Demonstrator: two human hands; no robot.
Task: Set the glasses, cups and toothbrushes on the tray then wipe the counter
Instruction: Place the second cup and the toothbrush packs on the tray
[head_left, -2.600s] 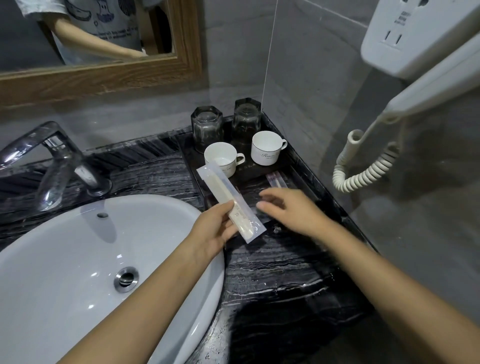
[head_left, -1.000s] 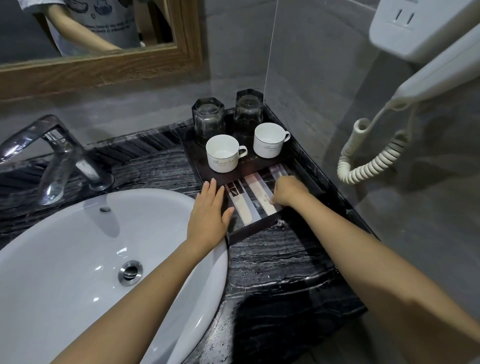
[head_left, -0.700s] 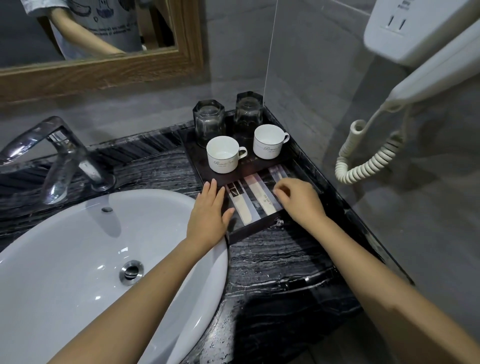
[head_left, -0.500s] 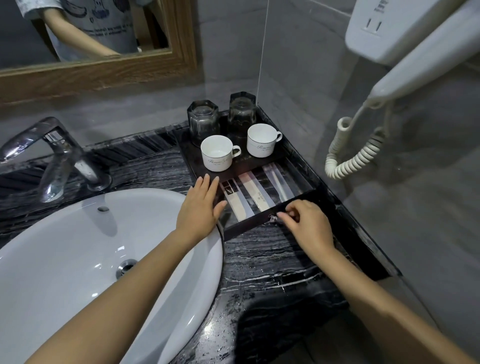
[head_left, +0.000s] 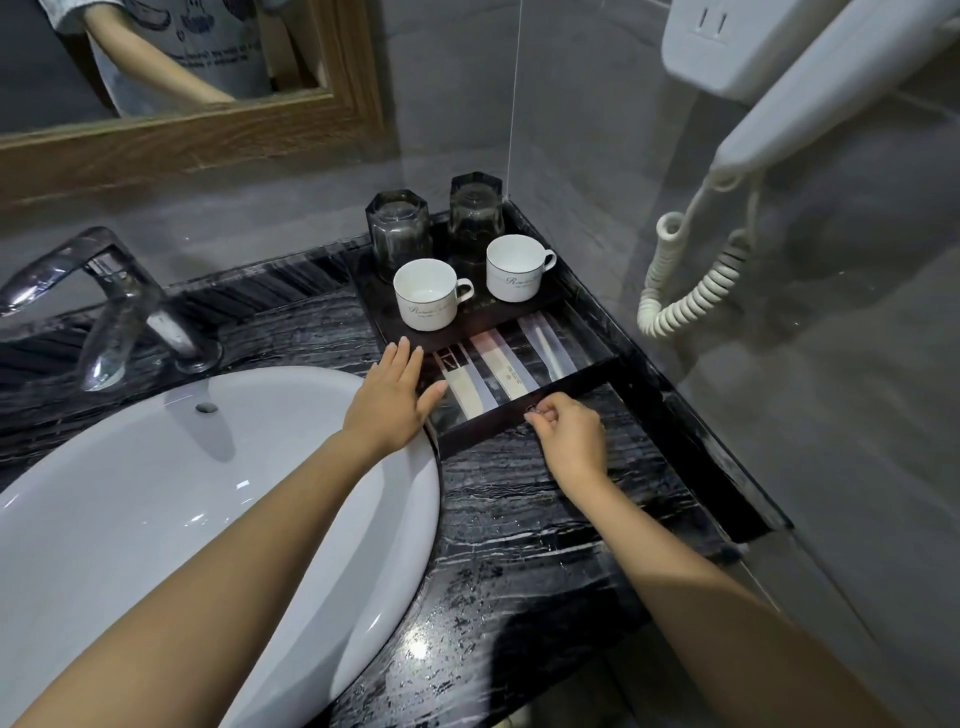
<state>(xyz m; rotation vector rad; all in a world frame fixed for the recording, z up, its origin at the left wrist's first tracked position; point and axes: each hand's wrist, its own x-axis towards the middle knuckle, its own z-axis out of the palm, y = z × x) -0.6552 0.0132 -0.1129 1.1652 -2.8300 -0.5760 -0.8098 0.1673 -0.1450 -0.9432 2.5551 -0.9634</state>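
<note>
From the head camera, the right hand (head_left: 569, 439) has come back from the wrapped toothbrushes, where it lay a second ago, to the near front edge of the tray (head_left: 524, 410); its fingers are curled in a pinch around a small shiny thing (head_left: 533, 414) at that edge, too small to make out. The left hand (head_left: 392, 400) has kept its place, flat and open with fingers spread on the tray's near left corner, holding nothing. Three wrapped toothbrushes (head_left: 496, 371) now lie side by side in the tray's front section, where 2.6 seconds ago one was still in the left hand above it. Behind them on the raised rear section stand two white cups (head_left: 428, 301), handles to the right, and behind those two dark glasses (head_left: 400, 236) turned upside down, against the back wall. The tray sits in the corner of a black, white-veined marble counter (head_left: 519, 519), whose near part shows wet glints. Left of it is a white oval basin (head_left: 156, 519) with a chrome tap (head_left: 119, 306) behind. A wood-framed mirror (head_left: 187, 140) hangs above on the grey tiled wall, and a white wall-mounted hair dryer (head_left: 831, 88) with a coiled cord (head_left: 691, 291) is on the right-hand wall.
</note>
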